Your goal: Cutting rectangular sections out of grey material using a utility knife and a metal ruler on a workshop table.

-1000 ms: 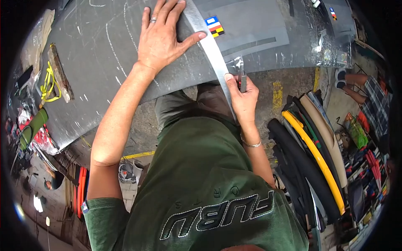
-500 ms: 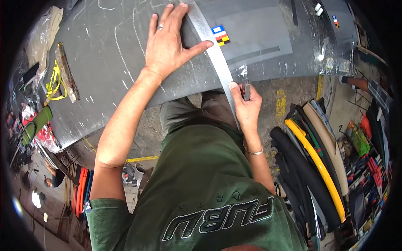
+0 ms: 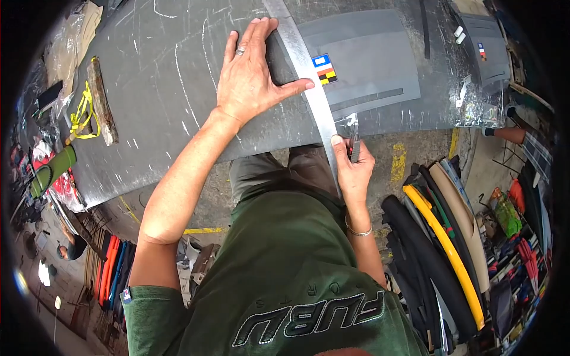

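A long metal ruler (image 3: 304, 58) lies across the dark work table (image 3: 160, 89), its near end running past the edge toward my body. My left hand (image 3: 248, 83) rests on the table with fingers stretched out, its thumb and fingertips touching the ruler. At the table's near edge my right hand (image 3: 354, 173) is closed around a utility knife (image 3: 355, 145), which points up and away from me, with its thumb against the ruler. To the ruler's right is a grey sheet (image 3: 374, 53). A small patch of blue, white, red, yellow and black (image 3: 324, 69) sits on it beside the ruler.
A wooden stick (image 3: 102, 101) and yellow cord (image 3: 88, 115) lie on the table's left. Another grey sheet (image 3: 490, 38) with a similar patch is far right. Rolls of material, one yellow (image 3: 448, 261), stand lower right. Another person's leg (image 3: 509, 136) shows at right.
The whole view has shifted slightly, so the table and hands appear lower. Both hands keep the same hold on the ruler and knife.
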`<state>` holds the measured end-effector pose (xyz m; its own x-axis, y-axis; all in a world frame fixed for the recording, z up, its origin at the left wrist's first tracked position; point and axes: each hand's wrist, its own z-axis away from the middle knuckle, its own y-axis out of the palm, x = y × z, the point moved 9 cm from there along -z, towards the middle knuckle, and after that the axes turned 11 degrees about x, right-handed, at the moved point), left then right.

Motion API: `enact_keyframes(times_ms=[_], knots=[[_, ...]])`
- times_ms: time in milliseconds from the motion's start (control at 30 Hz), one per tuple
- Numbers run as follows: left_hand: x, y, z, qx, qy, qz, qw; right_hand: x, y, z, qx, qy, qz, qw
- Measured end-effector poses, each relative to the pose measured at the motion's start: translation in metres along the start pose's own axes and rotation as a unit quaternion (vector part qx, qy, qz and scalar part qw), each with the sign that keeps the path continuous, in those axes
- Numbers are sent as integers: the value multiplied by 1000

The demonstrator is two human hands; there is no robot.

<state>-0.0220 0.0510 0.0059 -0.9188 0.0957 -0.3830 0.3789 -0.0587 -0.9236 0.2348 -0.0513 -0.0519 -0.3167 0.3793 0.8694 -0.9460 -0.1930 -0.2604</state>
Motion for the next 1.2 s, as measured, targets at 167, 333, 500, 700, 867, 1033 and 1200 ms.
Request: enact_keyframes(times_ms=[167,333,500,700,867,1033,1200], knots=[[0,1,0,0,-3,-21,1000,1,0,0,-1,-1,-1,1000],[4,4,-2,5,-6,-3,1000,-3,0,-1,4,16,-5,1000],[3,3,-2,3,-2,-8,1000,0,0,0,5,23,9,1000],[2,3,-1,5,0,-14,1000,2,1,1,10,23,9,1000],[3,4,-1,18,-6,-6,1000,3,2,2,7,27,-5,1000],[3,4,-1,15,-4,0,1000,5,1,1,7,17,5,1000],[0,1,-3,5,9,2,1000,3,1,0,19,25,1,1000]])
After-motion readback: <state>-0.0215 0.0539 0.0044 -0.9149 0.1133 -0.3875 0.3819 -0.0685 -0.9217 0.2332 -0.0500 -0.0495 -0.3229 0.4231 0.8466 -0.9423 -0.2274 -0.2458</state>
